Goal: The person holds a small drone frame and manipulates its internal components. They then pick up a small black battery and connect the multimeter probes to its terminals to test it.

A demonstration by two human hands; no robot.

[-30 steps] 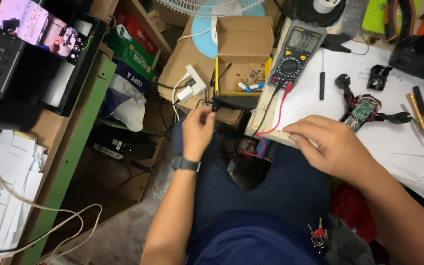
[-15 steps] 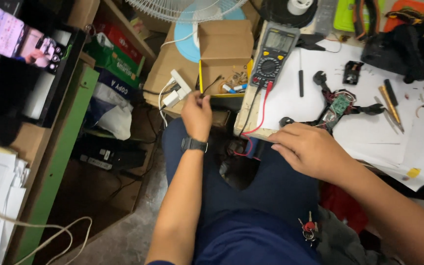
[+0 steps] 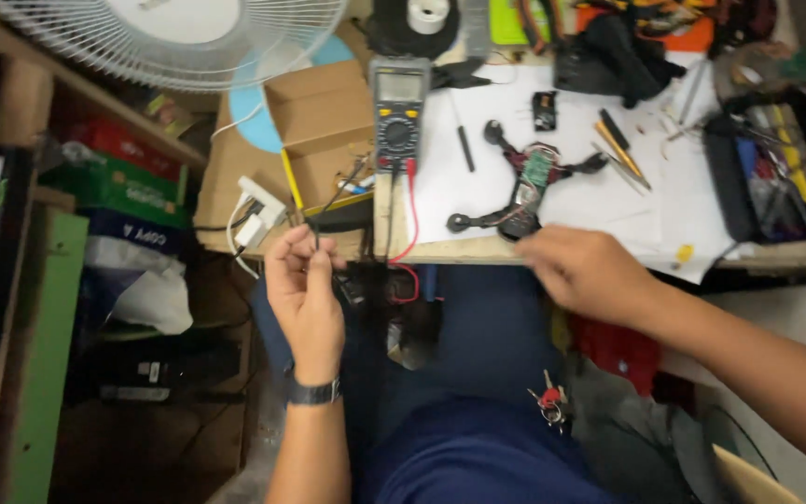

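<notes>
left hand [image 3: 305, 289] pinching black lead [image 3: 328, 207] near cardboard box [image 3: 324, 131]. right hand [image 3: 585, 271] at table edge [image 3: 478, 250] below drone frame [image 3: 524, 191]; its grip can't tell.

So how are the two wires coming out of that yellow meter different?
The red wire is bright red and loops down over the table edge, ending below it. The black wire is dark and runs off to the left, where the left hand pinches it between its fingertips. No hand touches the red wire. Both plug into the bottom of the meter.
</notes>
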